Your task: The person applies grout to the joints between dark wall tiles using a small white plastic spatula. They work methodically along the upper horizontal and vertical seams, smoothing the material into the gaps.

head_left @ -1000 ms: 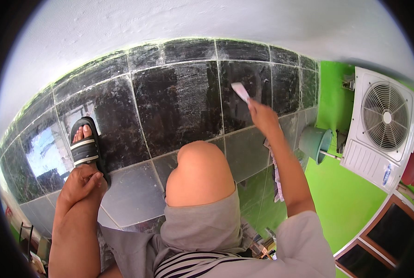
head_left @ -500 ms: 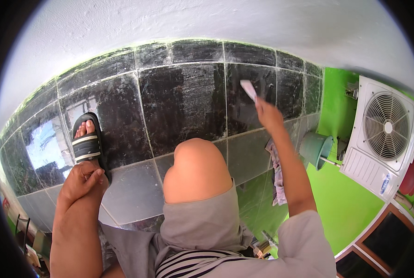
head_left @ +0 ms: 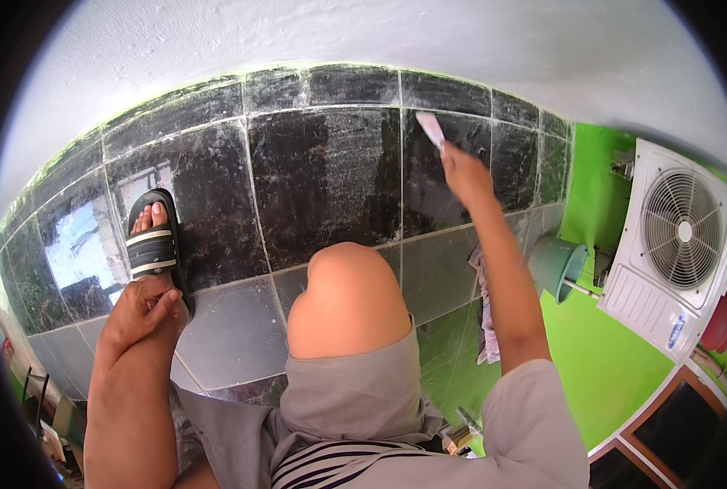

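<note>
My right hand point(head_left: 467, 174), arm stretched forward, is closed round the handle of a scraper point(head_left: 430, 128) with a pale, flat, widening end. That end is over the upper part of a wet-looking dark tile point(head_left: 438, 191), close to the light grout line; whether it touches the tile I cannot tell. My left hand point(head_left: 141, 308) is wrapped round my left ankle, just above a black sandal point(head_left: 150, 247) with pale stripes. My bent right knee point(head_left: 353, 289) is in the middle, below the large dark tile point(head_left: 322, 183), which is streaked with whitish residue.
A white wall point(head_left: 339, 33) borders the tiles at the far side. To the right are a green bucket point(head_left: 549, 265), a cloth point(head_left: 485, 326) hanging near my forearm, and a white air conditioner unit point(head_left: 665, 253) against bright green. Grey tiles point(head_left: 229, 334) run nearer to me.
My right hand and the scraper have moved up and slightly left, toward the upper grout line. My left hand keeps its hold on the ankle.
</note>
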`<state>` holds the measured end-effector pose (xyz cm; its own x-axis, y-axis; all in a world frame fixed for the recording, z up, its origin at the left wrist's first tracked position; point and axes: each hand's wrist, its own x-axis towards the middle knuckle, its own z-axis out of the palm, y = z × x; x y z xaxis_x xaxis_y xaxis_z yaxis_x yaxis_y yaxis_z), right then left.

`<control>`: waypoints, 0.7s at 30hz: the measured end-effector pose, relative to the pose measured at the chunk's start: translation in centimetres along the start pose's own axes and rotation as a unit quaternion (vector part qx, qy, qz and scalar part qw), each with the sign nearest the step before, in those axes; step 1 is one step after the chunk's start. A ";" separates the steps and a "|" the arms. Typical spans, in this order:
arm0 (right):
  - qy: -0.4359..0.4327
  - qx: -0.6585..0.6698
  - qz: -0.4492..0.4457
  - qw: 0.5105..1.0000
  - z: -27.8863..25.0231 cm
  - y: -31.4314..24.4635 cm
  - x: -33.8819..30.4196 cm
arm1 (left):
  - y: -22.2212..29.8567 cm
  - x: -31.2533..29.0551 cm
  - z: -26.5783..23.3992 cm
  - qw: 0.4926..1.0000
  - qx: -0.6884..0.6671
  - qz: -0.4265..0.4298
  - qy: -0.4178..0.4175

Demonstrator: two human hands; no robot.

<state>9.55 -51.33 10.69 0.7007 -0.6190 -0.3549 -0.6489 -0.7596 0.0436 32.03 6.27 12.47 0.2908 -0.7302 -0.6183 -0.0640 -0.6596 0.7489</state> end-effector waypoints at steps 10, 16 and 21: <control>-0.003 -0.004 0.000 1.000 -0.6 -0.7 0.6 | -0.5 -0.1 0.2 1.000 0.003 0.002 0.012; -0.068 -0.072 -0.001 0.995 0.7 -3.5 -4.1 | -1.1 -1.4 0.0 1.000 0.015 0.003 0.025; 0.004 -0.051 -0.035 0.998 -0.4 -4.9 -0.9 | -0.8 -0.4 0.2 1.000 -0.010 -0.015 0.008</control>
<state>12.25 -47.15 11.16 0.7456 -0.5657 -0.3521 -0.5659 -0.8166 0.1136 31.76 7.03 12.08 0.3079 -0.7065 -0.6372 -0.0353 -0.6778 0.7344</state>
